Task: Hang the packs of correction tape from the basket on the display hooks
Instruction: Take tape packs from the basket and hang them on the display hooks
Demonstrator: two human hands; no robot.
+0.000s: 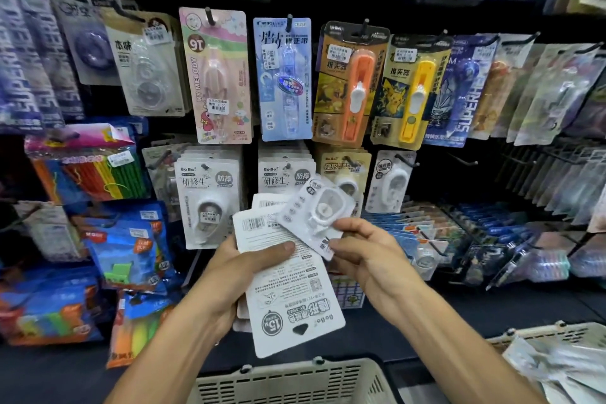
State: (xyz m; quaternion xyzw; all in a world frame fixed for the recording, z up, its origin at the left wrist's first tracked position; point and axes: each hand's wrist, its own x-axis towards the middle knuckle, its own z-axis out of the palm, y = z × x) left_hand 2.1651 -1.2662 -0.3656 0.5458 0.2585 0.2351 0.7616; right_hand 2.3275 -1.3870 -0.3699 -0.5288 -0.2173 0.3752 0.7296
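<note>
Left hand (252,259) clamps a stack of packs (288,289), backs up, thumb across the top card. Right hand (357,249) pinches one pack (316,210) by its lower corner, blister facing out, fanned off the stack and tilted up toward the display. So we're mid-sort: one pack singled out, not yet hung. The basket (288,380) sits near, below the arms; another, at the near right, has more packs in it. Next, I'd say, the hanging hole must be lined up with a hook (405,161) just right of the hands, where a matching white pack hangs, then slid on.
</note>
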